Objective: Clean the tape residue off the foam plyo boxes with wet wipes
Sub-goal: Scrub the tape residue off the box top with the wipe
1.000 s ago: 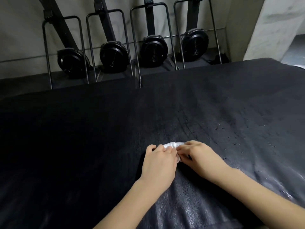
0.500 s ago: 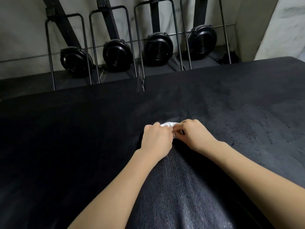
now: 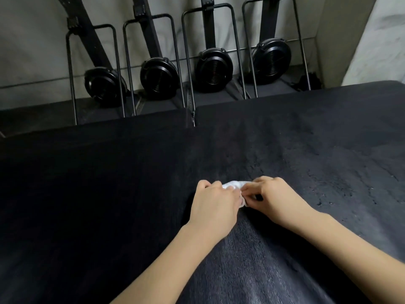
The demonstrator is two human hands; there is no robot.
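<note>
White wet wipe (image 3: pixel 233 184) — one — two hands (image 3: pixel 213 204) gripping.

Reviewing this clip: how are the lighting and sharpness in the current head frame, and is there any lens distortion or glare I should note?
Head view: dim and soft, with the left of the foam box nearly pure black; a wet sheen shows near the bottom; the white wipe is bright but legible between the left hand and right hand; wide-angle bowing tilts the machines behind; no strong motion blur.

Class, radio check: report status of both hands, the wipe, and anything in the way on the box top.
Left hand and right hand both grip the white wet wipe. Wipe bunched, pressed on black plyo box. Rough residue patches to the right. Nothing blocking.
</note>
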